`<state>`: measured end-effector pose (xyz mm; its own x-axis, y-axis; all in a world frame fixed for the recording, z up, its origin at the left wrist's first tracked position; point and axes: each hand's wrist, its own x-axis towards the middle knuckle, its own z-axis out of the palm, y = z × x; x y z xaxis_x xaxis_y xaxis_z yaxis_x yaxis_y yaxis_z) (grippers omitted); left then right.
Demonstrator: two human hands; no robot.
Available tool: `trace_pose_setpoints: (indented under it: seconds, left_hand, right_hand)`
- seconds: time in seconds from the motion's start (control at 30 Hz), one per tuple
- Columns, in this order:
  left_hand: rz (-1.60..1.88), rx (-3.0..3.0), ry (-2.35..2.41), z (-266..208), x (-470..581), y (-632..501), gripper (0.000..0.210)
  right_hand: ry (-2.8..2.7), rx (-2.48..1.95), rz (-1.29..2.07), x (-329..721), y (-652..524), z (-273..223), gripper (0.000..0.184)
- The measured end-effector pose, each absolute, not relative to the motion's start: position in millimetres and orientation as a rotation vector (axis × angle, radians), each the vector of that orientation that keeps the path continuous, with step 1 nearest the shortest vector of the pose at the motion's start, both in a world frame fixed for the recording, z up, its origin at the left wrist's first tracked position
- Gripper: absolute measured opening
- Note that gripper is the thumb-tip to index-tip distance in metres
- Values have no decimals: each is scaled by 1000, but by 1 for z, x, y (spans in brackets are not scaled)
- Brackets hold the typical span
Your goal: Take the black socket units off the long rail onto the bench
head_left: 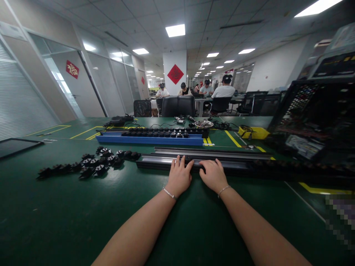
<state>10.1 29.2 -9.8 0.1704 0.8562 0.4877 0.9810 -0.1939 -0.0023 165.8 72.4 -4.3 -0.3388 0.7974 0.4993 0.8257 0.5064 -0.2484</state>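
Observation:
A long black rail (155,162) with a shiny metal channel lies across the green table in front of me. My left hand (179,178) rests on it, fingers spread, its thumb by a small dark piece (188,159) in the channel. Just to the right, my right hand (215,176) is curled over the same rail; its fingertips are partly hidden. Behind lies a second metal-lined rail (213,152), parallel to the first. To the left, several small black parts with metallic faces (100,169) are scattered in a loose cluster.
Farther back is a blue rail (149,140) with rows of small black parts. Beyond it are cables, a metal dish (204,124) and a yellow bin (253,132). A dark open-sided equipment case (310,111) stands at right; a black flat panel (19,147) lies left. People sit in the background.

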Motion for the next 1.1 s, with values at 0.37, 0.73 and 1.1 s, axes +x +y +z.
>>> trace_pose_setpoints:
  seconds: [0.37,0.73,1.1]
  left_hand:
    - [-531,-2058,-1840,-7,9,27,51]
    - [-539,-2033,-1866,-7,7,27,53]
    - [-622,-1954,-1895,-3,5,29,46]
  right_hand:
    - [-2262,-1404,-68,166,70,0,26]
    - [-2287,-1404,-107,166,71,-2,26]
    - [-2292,-1405,-90,166,71,-1,27]
